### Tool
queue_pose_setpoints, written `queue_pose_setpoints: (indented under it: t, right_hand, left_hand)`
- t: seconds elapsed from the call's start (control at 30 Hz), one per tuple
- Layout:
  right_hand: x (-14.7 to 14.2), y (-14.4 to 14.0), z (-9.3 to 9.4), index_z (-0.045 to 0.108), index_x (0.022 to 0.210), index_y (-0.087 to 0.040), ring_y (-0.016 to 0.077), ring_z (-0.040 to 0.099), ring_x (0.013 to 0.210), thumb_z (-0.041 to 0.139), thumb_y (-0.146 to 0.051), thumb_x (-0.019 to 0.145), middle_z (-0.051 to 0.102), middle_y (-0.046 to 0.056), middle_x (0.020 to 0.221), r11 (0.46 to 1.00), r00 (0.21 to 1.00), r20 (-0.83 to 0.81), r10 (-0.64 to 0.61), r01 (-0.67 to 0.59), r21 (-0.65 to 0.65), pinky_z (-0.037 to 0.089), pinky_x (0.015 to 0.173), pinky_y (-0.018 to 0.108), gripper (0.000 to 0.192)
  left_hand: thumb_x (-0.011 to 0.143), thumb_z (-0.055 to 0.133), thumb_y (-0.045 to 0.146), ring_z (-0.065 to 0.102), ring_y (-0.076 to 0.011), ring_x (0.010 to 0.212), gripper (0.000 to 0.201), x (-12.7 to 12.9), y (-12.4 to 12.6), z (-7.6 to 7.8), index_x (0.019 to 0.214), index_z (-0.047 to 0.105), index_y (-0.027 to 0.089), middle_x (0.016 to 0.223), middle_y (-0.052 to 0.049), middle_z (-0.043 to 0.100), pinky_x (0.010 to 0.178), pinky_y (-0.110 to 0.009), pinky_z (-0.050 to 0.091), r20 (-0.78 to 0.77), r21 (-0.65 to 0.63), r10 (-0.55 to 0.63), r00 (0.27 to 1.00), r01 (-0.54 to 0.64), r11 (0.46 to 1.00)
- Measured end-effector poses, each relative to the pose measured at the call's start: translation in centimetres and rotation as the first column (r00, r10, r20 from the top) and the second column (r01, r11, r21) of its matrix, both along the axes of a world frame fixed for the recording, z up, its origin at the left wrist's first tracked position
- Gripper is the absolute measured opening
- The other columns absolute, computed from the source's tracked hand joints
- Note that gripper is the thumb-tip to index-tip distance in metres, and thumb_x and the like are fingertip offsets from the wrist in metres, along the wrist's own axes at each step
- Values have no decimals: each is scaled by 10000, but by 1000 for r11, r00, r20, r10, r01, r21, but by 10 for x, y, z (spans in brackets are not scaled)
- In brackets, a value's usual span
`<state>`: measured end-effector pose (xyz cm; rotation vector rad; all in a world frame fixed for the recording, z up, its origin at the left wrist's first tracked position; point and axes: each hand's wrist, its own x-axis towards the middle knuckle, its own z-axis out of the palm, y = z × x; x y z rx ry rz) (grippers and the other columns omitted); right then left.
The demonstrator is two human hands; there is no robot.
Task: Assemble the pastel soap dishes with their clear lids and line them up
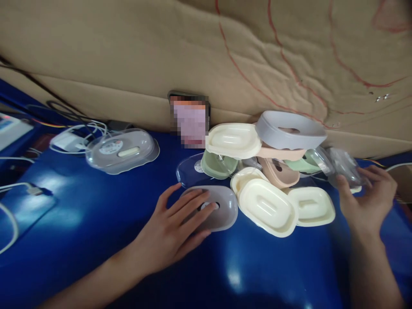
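My left hand (180,219) lies over a grey oval dish (227,206) with a slot in its middle. Its fingers are spread across the top, and they hide the dish's left part. Over on the right, my right hand (370,193) has its thumb and fingers around a clear plastic piece (344,165), which is blurred and looks like a lid. Between the hands is a pile of oval dishes: a cream dish (270,208) in front, another cream dish (315,206) beside it, a green dish (219,165) and a pinkish-beige dish (280,171) behind.
A grey oval ring-like part (289,131) tops the pile beside a cream dish (234,139). A phone (189,120) leans against the cardboard (128,47). Left on the blue table (106,223) sit a clear-covered dish (122,150), a white charger (69,140) and cables.
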<state>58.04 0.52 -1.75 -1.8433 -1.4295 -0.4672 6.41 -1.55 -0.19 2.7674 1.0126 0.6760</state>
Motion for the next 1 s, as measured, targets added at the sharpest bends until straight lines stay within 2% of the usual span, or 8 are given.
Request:
queue_pose_setpoints:
  t: [0.13,0.3,0.43,0.53,0.7,0.8,0.9,1.0]
  right_hand:
    - [-11,-12,7,712,1183,-190,372,643,1339,711,-533,923,716,176,1247,993,985,129,114,-111,-30,462,1149,544,430]
    - [-16,-13,15,737,1263,-201,386,655,1324,582,-499,988,735,169,1257,993,984,136,117,-116,-10,485,1122,576,435]
    - [-33,-12,19,762,1303,-213,406,691,1285,637,-450,968,769,177,1228,977,976,165,146,-168,133,537,1085,609,429]
    - [-58,-16,24,749,1352,-218,406,675,1316,650,-424,962,759,178,1262,965,971,149,185,-208,160,549,1088,611,452]
    - [-93,-27,24,745,1328,-232,375,669,1330,664,-412,954,728,148,1339,954,952,102,288,-295,58,513,1165,581,423]
    - [-104,-32,21,738,1286,-252,366,690,1294,664,-395,940,706,137,1358,928,923,100,371,-371,-12,539,1142,563,382]
    - [-113,-35,19,717,1307,-285,338,723,1222,701,-322,926,701,116,1360,876,860,179,478,-481,-24,583,1074,523,383]
    - [-125,-37,17,680,1363,-280,318,741,1162,736,-267,924,702,117,1332,825,787,281,549,-564,-32,613,990,492,443]
  left_hand:
    - [1070,634,372,579,-330,1458,448,2,-2,-3,1489,601,215,1552,-150,631,1332,-617,164,-24,-25,-19,1000,18,1000]
    - [1052,646,334,651,-312,1355,425,-11,11,4,1461,601,227,1459,-138,688,1291,-590,293,77,68,16,997,-21,997]
    - [1084,580,274,628,-287,1363,362,-50,42,24,1444,594,238,1479,-69,649,1245,-517,400,109,162,314,943,-329,930]
    - [1147,464,324,440,-383,1538,444,-78,61,35,1553,479,145,1651,-108,464,1291,-603,324,-38,25,597,801,-596,802]
    - [1141,488,469,436,-435,1512,476,-90,70,26,1504,559,171,1556,-65,517,1268,-736,274,-87,-12,690,719,-693,721]
    - [1069,625,535,509,-419,1435,534,-87,70,16,1431,626,142,1499,-83,514,1229,-696,381,-57,-43,660,749,-663,748]
    - [1051,649,528,575,-321,1365,584,-82,70,13,1474,589,129,1522,-76,485,1203,-497,488,5,-116,562,827,-558,822]
    - [1075,588,544,609,-245,1307,560,-77,69,21,1453,592,131,1454,-23,575,1186,-416,502,83,-140,577,813,-564,814]
